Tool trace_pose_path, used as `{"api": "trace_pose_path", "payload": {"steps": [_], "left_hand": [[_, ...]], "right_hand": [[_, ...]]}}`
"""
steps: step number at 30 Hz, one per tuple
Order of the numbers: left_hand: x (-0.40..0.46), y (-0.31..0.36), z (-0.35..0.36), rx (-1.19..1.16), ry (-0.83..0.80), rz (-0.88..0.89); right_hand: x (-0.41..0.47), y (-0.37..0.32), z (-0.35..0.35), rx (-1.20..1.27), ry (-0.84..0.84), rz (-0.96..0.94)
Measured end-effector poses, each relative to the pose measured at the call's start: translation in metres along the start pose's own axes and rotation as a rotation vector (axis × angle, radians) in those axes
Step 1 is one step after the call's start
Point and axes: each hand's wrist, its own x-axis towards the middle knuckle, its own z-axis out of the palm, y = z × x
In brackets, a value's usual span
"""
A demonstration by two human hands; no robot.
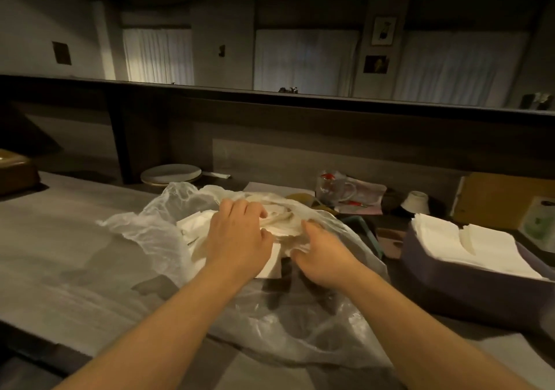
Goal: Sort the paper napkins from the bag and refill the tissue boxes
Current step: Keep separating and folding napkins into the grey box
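- Both hands reach into the open mouth of a thin, translucent plastic bag (pixel 144 230) that lies crumpled in the middle of the grey table (pixel 60 239).
- Left hand (pixel 237 233) lies palm down on the heap of paper napkins (pixel 279 221) inside the bag; fingers curl over the top of the heap and the thumb presses in beside them, so it looks to be gripping a bunch.
- Right hand (pixel 321 257) sits just right of the left, its fingers bent into the napkins and bag film at the edge of the heap; whether it really pinches any paper, cannot tell.
- Napkins: soft, creased, off-white to cream, jumbled in loose folds; a flatter white sheet shows under the left wrist.
- Tissue box (pixel 468 287) stands well to the right, a low dark purple rectangle, filled with a flat, neat white stack.
- Behind the bag: stacked pale round plates (pixel 171 173), a clear glass mug (pixel 333 189), a small white cup (pixel 416 202) upside down.
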Motion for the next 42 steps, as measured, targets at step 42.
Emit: {"api": "trace_pose_path", "payload": {"steps": [42], "left_hand": [[-0.020,-0.015,-0.003,-0.503,-0.126,0.300]], "right_hand": [[-0.038,0.037,-0.038,-0.279,-0.242,-0.151]]}}
